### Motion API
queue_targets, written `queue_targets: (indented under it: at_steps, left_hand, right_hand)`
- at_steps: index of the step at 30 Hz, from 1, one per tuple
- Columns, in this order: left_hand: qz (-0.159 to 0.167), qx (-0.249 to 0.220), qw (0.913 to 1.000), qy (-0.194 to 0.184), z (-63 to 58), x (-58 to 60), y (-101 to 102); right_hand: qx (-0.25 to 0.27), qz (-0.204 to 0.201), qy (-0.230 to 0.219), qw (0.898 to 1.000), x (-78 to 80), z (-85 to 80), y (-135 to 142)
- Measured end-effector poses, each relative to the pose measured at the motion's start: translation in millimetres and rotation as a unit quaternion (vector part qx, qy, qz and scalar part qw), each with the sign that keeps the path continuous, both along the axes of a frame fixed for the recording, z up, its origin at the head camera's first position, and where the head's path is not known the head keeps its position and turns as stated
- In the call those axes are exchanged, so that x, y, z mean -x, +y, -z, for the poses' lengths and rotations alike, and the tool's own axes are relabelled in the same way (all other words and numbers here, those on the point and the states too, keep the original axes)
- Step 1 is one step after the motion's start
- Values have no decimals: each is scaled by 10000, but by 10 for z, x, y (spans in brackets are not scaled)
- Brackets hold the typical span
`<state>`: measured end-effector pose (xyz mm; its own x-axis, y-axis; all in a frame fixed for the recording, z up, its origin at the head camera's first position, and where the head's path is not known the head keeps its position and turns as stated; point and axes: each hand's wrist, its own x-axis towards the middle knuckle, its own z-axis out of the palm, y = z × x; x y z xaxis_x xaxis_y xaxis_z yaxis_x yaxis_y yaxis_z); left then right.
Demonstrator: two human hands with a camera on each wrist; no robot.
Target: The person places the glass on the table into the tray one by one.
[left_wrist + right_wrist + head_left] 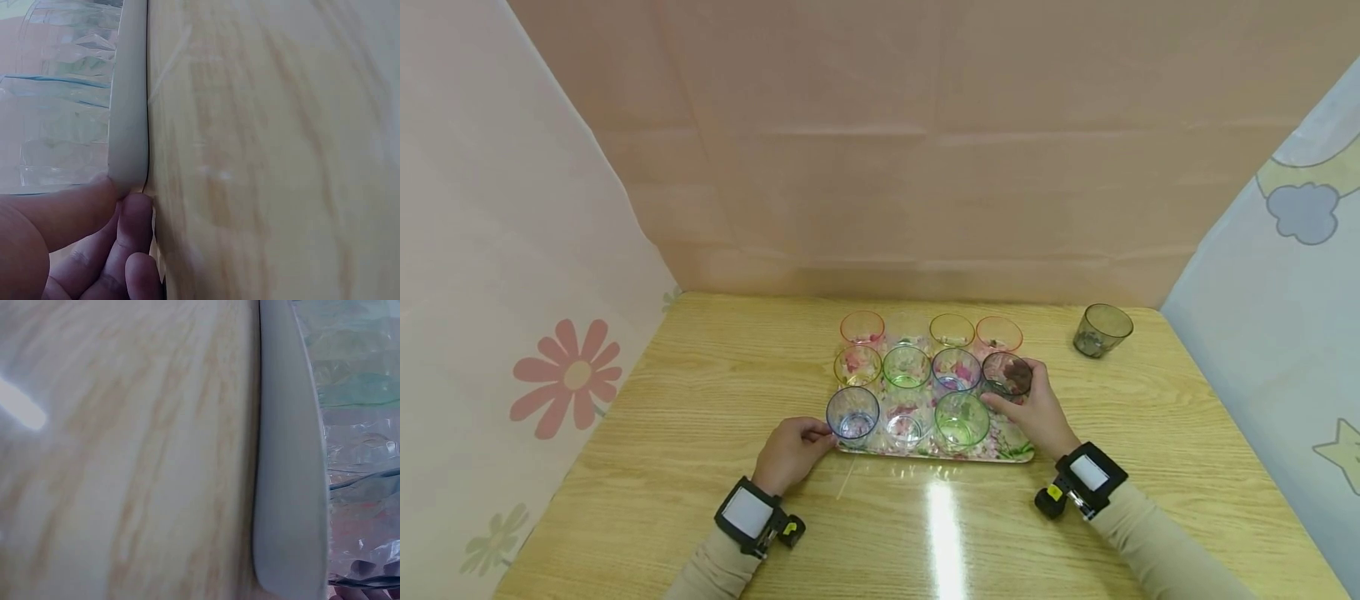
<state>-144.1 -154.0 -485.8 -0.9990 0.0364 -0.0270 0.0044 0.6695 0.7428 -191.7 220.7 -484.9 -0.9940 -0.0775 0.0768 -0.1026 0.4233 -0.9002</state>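
A floral tray [1011, 447] carries several clear tinted cups standing in rows. My left hand [790, 454] pinches the tray's front left corner, thumb on top and fingertips at the outer edge; the left wrist view shows this beside the pale tray rim [130, 94]. A blue-rimmed cup [853, 414] stands just by that thumb. At the tray's right side my right hand [1037, 414] grips a dark smoky cup [1006, 375], thumb in front and fingers around its right side. A green cup [962, 421] sits in front and to the left of it. The right wrist view shows only fingertips [369, 592] at its bottom edge.
Another smoky cup [1102, 331] stands apart on the wooden table [1150, 433], back right. A pink-brown sheet [880, 167] rises behind the table, with patterned panels at left and right. Light glares on the table in front of the tray.
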Motion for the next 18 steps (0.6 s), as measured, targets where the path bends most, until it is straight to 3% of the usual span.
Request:
queue_targets:
  at_steps: [18]
  left_hand:
    - [4,-30,10000,-73,-8,1,-7]
  right_hand:
    - [-44,82,25,10000,-3,7,-12]
